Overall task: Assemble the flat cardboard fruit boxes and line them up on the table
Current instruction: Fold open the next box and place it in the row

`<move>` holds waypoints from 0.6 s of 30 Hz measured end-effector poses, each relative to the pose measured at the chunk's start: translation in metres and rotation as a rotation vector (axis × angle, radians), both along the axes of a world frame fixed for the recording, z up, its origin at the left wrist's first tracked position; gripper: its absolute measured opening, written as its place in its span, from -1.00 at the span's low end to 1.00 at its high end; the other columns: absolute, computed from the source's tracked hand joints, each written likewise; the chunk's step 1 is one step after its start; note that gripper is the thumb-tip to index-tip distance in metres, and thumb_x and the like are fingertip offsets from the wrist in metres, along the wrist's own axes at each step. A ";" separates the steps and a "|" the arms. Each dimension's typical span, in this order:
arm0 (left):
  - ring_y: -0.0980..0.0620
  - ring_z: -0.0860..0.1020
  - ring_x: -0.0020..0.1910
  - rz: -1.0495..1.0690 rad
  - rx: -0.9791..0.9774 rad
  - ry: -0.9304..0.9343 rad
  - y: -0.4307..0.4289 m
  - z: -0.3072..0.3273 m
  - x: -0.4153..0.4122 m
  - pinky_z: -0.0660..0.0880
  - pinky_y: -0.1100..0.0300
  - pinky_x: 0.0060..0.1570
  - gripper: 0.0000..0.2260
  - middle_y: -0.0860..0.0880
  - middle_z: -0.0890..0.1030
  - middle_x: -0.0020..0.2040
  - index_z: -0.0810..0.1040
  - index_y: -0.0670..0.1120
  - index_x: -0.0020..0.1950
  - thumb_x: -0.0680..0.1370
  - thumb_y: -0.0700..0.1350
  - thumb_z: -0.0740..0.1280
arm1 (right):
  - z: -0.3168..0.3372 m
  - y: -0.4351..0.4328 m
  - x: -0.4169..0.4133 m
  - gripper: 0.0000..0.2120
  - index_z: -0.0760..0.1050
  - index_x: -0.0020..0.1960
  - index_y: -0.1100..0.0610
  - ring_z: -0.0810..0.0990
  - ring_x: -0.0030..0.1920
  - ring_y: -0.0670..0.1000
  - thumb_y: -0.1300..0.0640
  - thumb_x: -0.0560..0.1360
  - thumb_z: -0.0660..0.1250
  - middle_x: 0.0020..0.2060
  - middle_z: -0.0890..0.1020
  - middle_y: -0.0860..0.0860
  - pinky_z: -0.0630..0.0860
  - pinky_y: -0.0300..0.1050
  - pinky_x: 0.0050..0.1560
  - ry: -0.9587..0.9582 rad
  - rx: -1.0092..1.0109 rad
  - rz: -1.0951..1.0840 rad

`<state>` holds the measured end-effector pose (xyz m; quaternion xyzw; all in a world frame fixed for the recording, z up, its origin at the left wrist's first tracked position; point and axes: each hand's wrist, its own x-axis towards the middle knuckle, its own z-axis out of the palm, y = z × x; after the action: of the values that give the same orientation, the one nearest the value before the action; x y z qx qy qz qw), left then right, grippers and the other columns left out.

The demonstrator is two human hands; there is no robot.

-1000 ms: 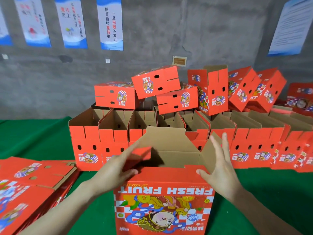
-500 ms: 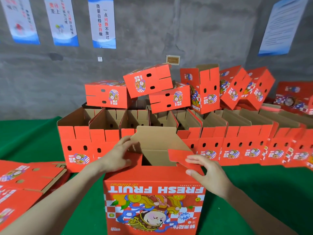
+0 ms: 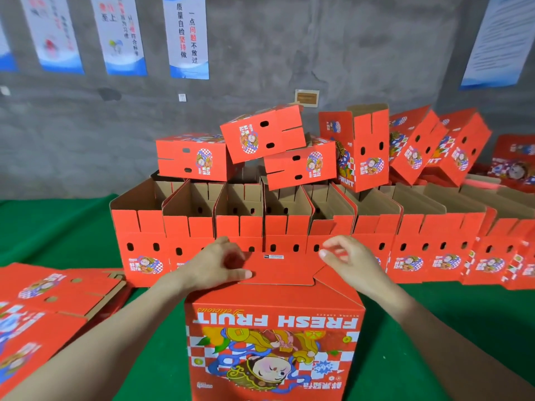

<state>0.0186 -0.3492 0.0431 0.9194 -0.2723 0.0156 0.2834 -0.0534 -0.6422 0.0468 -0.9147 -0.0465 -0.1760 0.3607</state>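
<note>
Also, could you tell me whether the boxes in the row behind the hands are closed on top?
No, the row of boxes stands open, flaps upright and brown insides showing.

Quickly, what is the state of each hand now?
Left hand: open, pressing the top flap.
Right hand: curled over the flap; a grip cannot be told.

Quick count, fwiw. Two hands: left hand [image 3: 215,266], right hand [image 3: 351,263]. One upright FRESH FRUIT box [image 3: 272,322] up front. Behind it is a row of open boxes [image 3: 139,230]: I get at least eight, but the right end bunches up and runs off frame, so no exact number. Six boxes piled on top [image 3: 191,157] of that row. One pile of flat boxes [image 3: 49,296] on the left, too stacked to count. Wall posters [image 3: 188,39]: four clear ones, plus a sliver at the far left edge.
</note>
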 end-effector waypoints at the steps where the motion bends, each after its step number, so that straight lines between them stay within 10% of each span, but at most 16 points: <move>1: 0.12 0.46 0.00 0.011 0.037 0.025 -0.002 0.002 0.001 0.37 0.34 -0.05 -0.72 0.05 0.43 0.02 0.52 0.07 0.02 0.41 0.13 0.47 | 0.003 0.002 0.004 -0.76 0.48 0.19 -0.02 0.46 0.19 -0.07 -0.02 0.54 0.31 0.15 0.50 -0.13 0.35 -0.20 0.14 0.043 -0.071 0.025; 8: -0.12 0.23 0.44 0.082 0.219 0.187 -0.012 0.009 0.001 0.22 -0.02 0.43 -0.27 -0.09 0.25 0.44 0.18 0.10 0.51 0.43 0.12 0.45 | 0.007 0.012 0.029 -0.37 0.11 0.54 -0.01 0.20 0.47 0.04 -0.04 0.56 0.29 0.50 0.20 0.01 0.18 -0.07 0.42 0.493 -0.293 0.159; 18: -0.17 0.33 0.29 0.186 0.404 0.075 -0.024 0.005 0.002 0.36 -0.02 0.30 -0.21 -0.09 0.37 0.27 0.22 0.12 0.50 0.34 0.20 0.47 | -0.006 0.017 0.034 -0.35 0.21 0.47 -0.02 0.25 0.39 0.07 -0.03 0.46 0.39 0.36 0.35 0.01 0.28 -0.01 0.34 0.417 -0.360 0.071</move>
<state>0.0210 -0.3737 0.0480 0.9786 -0.1734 -0.0473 0.1005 -0.0199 -0.6249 0.0411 -0.9784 -0.0341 0.0398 0.2001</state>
